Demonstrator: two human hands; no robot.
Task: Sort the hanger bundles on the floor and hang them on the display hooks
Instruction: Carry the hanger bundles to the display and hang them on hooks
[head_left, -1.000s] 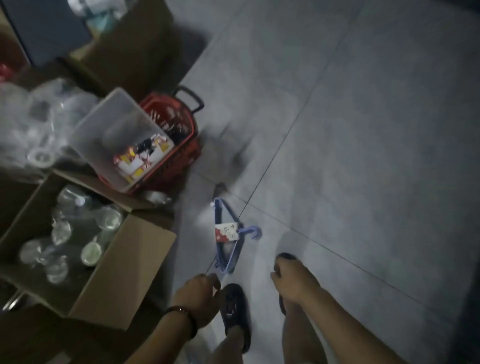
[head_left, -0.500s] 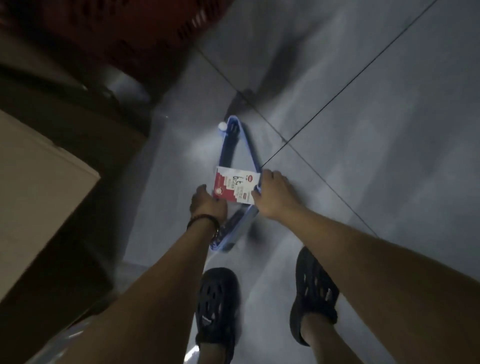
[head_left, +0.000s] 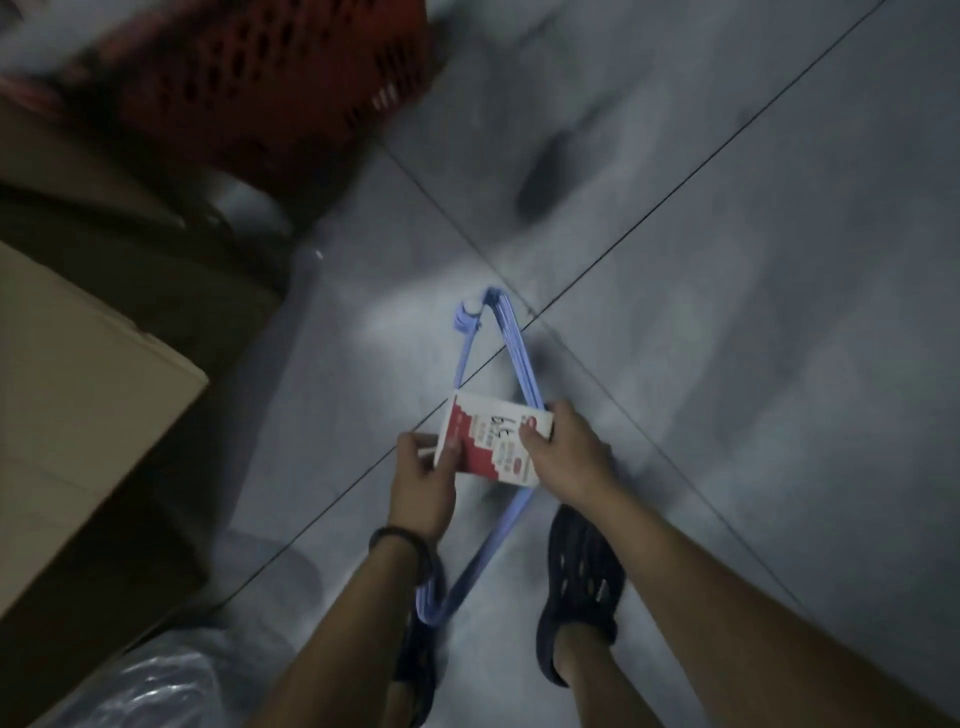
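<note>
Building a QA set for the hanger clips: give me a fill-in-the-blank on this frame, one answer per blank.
The hanger bundle is ___ in colour. The left hand and the right hand hold it at its card label, which is red and ___. The wristband sits on the ___ arm. The basket at top left is ___.
Missing words: blue, white, left, red.

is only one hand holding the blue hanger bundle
No, the left hand and the right hand both grip the blue hanger bundle at its red-and-white label card.
</note>
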